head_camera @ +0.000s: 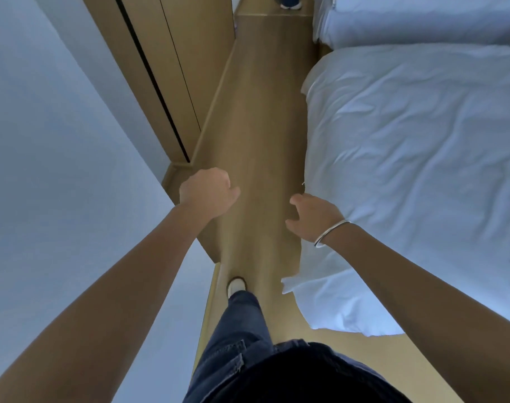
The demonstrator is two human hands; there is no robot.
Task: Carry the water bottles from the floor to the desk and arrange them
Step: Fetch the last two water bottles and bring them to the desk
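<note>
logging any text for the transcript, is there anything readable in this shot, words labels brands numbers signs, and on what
None: no word, label, brand, number or sign can be read in this view.
The white bedding, the wooden floor, the wall and the wooden panel are plain.
The bracelet on the right hand shows no marking; the left hand holds nothing.

- Both forearms are bare, with no sleeves in view.
- A thin silver bangle [330, 232] circles the right wrist.
- Dark blue jeans [242, 324] with stitched pocket seams cover the legs.
- Below the jeans' hem shows a white shoe [236, 285] with a dark edge.
</note>
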